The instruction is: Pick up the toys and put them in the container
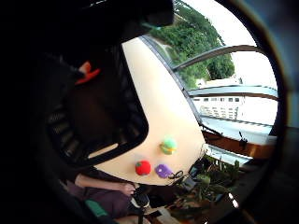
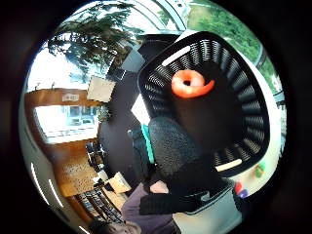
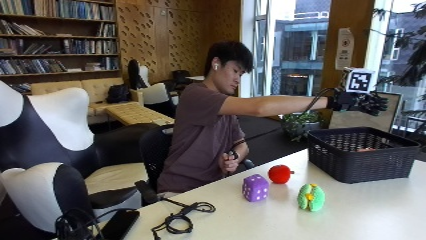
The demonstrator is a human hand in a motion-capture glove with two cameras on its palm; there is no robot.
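The gloved hand (image 3: 363, 102) is hovering released above the container (image 3: 363, 159), orange toy (image 2: 191, 84) inside. Risk: reaching back right could clip its rim, nudging the red toy (image 3: 280, 174) off the counter (image 3: 346, 215).

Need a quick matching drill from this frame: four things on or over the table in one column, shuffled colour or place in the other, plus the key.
Things:
1. dice
2. apple
3. orange toy
4. gloved hand

Descriptions:
A. red, on the table between the dice and the basket
B. lying inside the basket
C. purple with white dots
D. raised above the basket

Pairs: 1-C, 2-A, 3-B, 4-D
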